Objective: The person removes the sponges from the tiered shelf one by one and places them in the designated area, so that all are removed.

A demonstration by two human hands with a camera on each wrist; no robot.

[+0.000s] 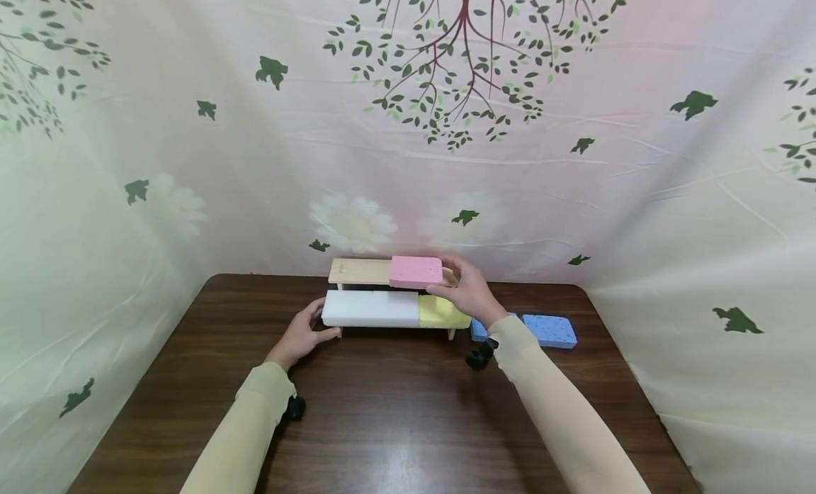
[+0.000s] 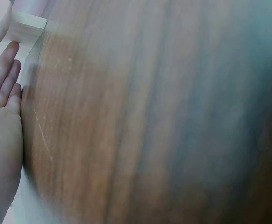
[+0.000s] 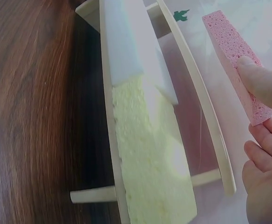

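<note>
Sponge [image 1: 416, 272], pink, rectangular, porous: at the rear tier of a pale wooden rack [image 1: 360, 271]; right hand [image 1: 468, 290] pinches 1 end. Left hand [image 1: 304, 332] fingers extended by the rack's left end; contact unclear. Sponge probably light, soft; grip edges gently.

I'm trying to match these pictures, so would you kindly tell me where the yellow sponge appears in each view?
Head: just below centre, right of the white block, on the front board of the wooden rack.
Left wrist: not in the picture.
Right wrist: lower middle, the yellow sponge below the white block in the image.
Shared landmark: the brown tabletop, in all three.
</note>
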